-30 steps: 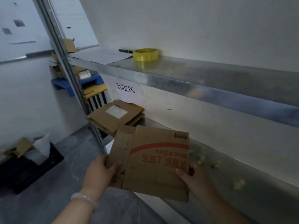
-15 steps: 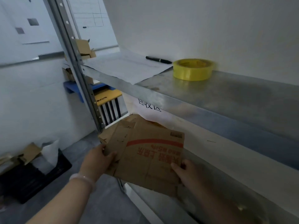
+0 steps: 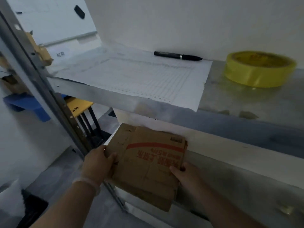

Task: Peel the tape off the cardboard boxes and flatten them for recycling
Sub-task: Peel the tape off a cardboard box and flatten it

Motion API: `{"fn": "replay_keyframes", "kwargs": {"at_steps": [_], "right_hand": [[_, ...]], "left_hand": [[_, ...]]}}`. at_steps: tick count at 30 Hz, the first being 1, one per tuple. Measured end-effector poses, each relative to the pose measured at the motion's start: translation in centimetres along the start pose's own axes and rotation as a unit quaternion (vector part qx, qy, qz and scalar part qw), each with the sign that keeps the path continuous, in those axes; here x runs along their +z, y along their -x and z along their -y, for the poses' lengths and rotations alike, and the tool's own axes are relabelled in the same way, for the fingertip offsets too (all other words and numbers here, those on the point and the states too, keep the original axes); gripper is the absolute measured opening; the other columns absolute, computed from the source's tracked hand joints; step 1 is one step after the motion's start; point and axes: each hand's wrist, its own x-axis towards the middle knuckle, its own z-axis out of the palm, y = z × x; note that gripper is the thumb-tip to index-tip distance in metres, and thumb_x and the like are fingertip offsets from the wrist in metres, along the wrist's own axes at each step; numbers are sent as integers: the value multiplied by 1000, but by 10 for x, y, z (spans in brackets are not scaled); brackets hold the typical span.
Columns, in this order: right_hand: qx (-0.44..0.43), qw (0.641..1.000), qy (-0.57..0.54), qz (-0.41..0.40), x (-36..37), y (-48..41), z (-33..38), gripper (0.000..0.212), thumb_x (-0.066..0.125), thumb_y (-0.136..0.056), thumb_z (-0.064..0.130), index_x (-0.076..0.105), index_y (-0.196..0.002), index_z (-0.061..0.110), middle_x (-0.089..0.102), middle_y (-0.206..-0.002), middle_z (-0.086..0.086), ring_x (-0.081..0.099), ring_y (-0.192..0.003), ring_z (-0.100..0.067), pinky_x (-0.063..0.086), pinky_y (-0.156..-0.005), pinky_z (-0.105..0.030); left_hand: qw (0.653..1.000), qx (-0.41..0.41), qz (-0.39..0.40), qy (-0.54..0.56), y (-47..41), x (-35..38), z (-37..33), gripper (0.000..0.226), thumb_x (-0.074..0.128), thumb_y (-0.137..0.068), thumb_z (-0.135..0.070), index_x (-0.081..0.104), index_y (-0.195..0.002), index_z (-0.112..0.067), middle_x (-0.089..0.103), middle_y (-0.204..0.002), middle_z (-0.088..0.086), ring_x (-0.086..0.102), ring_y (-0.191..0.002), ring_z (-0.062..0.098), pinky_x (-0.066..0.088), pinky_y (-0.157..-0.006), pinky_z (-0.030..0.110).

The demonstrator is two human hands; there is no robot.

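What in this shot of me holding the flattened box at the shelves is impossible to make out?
Head view:
- Left hand and right hand: fingers are behind the box, only thumbs show.
- Lower shelf past the box: hidden by the box and the upper shelf.
- Print on the sheet: too faint and blurred.
- Whether the box is fully peeled: too dim to tell.

The left hand's [image 3: 98,163] fingers lie hidden beneath the cardboard box [image 3: 148,165]; the right hand's [image 3: 185,175] are hidden behind its edge. Above the hands, the paper sheet [image 3: 139,76] has print too faint to read, and the tape roll [image 3: 259,69] is blurred.
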Motion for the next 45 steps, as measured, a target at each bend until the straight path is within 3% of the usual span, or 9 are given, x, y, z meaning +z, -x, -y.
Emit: {"fn": "replay_keyframes", "kwargs": {"at_steps": [6, 11, 14, 20, 23, 28, 32, 39, 45], "right_hand": [[24, 990, 57, -127, 16, 15, 13, 30, 69, -81, 55, 49, -72, 34, 55, -68, 19, 57, -57, 7, 36, -41, -8], [39, 972, 116, -200, 2, 42, 4, 47, 61, -81, 63, 52, -116, 34, 61, -108, 8, 61, -93, -11, 53, -80, -32], [1, 952, 182, -248, -18, 75, -9, 64, 53, -86, 64, 40, -142, 36, 44, -145, 7, 45, -129, -15, 37, -108, -31], [-54, 859, 316, -399, -75, 160, -41, 68, 61, -87, 55, 46, -143, 20, 39, -152, -7, 36, -141, -26, 34, -110, -45], [-15, 845, 337, -415, -110, 210, -68, 74, 37, -90, 66, 32, -150, 24, 24, -159, -3, 18, -148, -21, 21, -119, -43], [42, 819, 336, -462, -170, 308, -123, 75, 36, -88, 65, 33, -150, 23, 29, -157, -6, 25, -146, -25, 19, -117, -41], [110, 799, 334, -487, -223, 396, -177, 79, 35, -90, 69, 7, -154, 32, 3, -163, 5, -3, -149, -12, -9, -117, -27], [206, 749, 306, -551, -296, 537, -251, 82, 26, -84, 75, 3, -153, 38, -2, -162, 13, -8, -147, -6, -1, -121, -33], [241, 720, 266, -594, -341, 594, -304, 78, 24, -83, 76, -3, -150, 46, -9, -159, 22, -19, -139, 6, -5, -116, -27]], "left_hand": [[991, 124, 42, -16, -35, 7, 4, 42, 54, -91, -42, 55, -124, -17, 58, -114, 9, 56, -99, 28, 49, -83, 38], [950, 301, 78, -7, -28, 9, -36, 55, 42, -92, -54, 42, -139, -25, 46, -141, 3, 47, -123, 25, 41, -103, 42], [907, 416, 57, -8, -1, 14, -82, 62, 41, -93, -56, 34, -146, -26, 43, -146, 1, 42, -129, 22, 32, -110, 36], [807, 586, 74, 24, 84, 43, -172, 63, 45, -92, -51, 25, -149, -32, 22, -157, -4, 22, -143, 19, 22, -116, 40], [760, 648, 51, 21, 137, 48, -219, 65, 56, -86, -52, 37, -144, -28, 34, -153, 0, 33, -139, 25, 28, -113, 45], [696, 713, 46, 67, 256, 57, -294, 65, 64, -77, -47, 51, -136, -25, 48, -143, 3, 47, -129, 28, 39, -104, 52], [655, 747, 53, 94, 365, 69, -349, 63, 56, -79, -51, 49, -137, -26, 46, -145, 0, 46, -130, 26, 37, -106, 49], [584, 789, 87, 171, 538, 82, -431, 60, 67, -79, -46, 57, -131, -18, 56, -133, 8, 54, -119, 31, 43, -101, 45], [551, 810, 116, 166, 625, 113, -487, 65, 38, -88, -61, 29, -146, -35, 31, -151, -9, 27, -138, 15, 24, -113, 37]]}}
